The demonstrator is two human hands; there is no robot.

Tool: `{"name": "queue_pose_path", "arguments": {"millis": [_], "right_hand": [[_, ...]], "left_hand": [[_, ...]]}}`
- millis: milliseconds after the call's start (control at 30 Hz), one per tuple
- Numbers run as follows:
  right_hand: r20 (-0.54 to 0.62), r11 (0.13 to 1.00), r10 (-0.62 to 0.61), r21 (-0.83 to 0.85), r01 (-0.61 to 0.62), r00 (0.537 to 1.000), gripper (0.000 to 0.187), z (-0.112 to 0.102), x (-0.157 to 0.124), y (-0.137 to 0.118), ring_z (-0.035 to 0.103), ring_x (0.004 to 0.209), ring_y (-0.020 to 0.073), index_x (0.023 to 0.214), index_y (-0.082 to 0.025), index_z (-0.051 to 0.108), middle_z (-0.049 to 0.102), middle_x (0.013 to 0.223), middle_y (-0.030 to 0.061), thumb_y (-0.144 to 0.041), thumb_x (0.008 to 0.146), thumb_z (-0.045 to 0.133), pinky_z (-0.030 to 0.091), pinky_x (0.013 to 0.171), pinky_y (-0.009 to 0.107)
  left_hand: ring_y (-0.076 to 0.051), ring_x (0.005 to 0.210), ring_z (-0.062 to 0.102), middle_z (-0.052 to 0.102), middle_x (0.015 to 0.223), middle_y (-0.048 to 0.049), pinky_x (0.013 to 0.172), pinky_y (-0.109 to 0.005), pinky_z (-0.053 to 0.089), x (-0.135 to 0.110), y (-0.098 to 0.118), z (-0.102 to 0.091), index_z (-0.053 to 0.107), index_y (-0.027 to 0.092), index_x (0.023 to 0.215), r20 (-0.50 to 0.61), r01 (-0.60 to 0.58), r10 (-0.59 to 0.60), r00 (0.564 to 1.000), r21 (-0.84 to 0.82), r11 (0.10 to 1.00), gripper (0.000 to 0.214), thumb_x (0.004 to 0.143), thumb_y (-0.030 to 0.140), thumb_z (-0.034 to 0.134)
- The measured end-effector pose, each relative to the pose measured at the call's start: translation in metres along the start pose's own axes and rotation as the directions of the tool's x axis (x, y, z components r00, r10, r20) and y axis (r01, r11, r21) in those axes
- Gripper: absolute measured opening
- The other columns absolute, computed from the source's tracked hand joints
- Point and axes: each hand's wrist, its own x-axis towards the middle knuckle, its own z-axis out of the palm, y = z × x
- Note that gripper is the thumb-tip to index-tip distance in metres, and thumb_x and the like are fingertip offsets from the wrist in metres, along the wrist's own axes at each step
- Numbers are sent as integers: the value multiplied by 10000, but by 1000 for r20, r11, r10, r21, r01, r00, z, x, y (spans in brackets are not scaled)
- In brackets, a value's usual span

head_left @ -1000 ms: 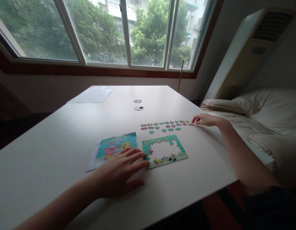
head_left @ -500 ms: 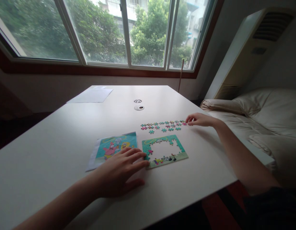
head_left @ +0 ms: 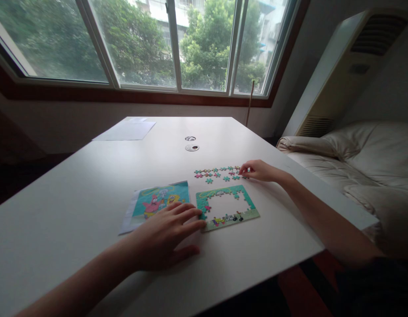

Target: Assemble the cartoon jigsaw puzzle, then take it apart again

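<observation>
My left hand [head_left: 169, 235] lies flat and open, with its fingertips on the left edge of a partly assembled jigsaw puzzle [head_left: 212, 226]. The puzzle has a green border of joined pieces around a bare white middle. Part of the hand covers the lower right of a picture sheet [head_left: 154, 200] with cartoon figures. Beyond the puzzle, loose jigsaw pieces [head_left: 217, 175] lie in rows. At the right end of these rows my right hand [head_left: 261, 170] is closed in a pinch at a jigsaw piece, and its fingers hide several pieces there.
Everything lies on a white table [head_left: 91, 185]. White paper [head_left: 127, 130] sits at its far left, and two round cable-hole covers [head_left: 191, 148] are near the far middle. A pale sofa [head_left: 372, 163] stands along the right side, below a tall air conditioner [head_left: 336, 66].
My right hand has moved left along the rows of loose pieces, from their far right end inward. The left hand and the puzzle have stayed in place.
</observation>
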Motion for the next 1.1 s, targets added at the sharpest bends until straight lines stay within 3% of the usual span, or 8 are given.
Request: {"name": "queue_pose_path", "arguments": {"millis": [433, 767, 933, 1100], "right_hand": [[22, 999, 33, 5, -33, 999, 267, 11, 4, -6, 548, 665, 129, 838, -184, 662, 639, 792, 23, -396, 680, 621, 371, 589, 220], [122, 998, 44, 40, -49, 992, 194, 5, 11, -14, 553, 678, 132, 801, -174, 650, 634, 761, 16, -307, 666, 610, 376, 589, 217], [108, 996, 46, 68, -54, 993, 248, 6, 12, -12, 554, 696, 135, 857, -156, 635, 634, 809, 33, -295, 652, 619, 393, 603, 223], [166, 996, 45, 65, -57, 985, 248, 6, 14, -12, 553, 690, 139, 865, -170, 653, 635, 788, 24, -311, 664, 617, 393, 612, 229]], "left_hand": [[-293, 1058, 479, 519, 1189, -99, 887, -472, 387, 0, 0, 2, 475, 235, 1171, 7, 0, 0, 1000, -21, 1000, 362, 861, 421, 457], [-295, 1051, 487, 522, 1182, -101, 877, -467, 396, 0, -1, 2, 487, 232, 1155, -8, 2, -2, 1000, -24, 1000, 356, 854, 421, 467], [-294, 1060, 481, 517, 1184, -101, 888, -469, 390, 0, -1, 2, 481, 233, 1161, 7, 12, -12, 1000, -32, 999, 362, 852, 419, 469], [-294, 1056, 481, 518, 1172, -97, 886, -472, 388, 0, -1, 3, 480, 238, 1165, 4, 13, -12, 1000, -42, 999, 362, 849, 416, 470]]}}
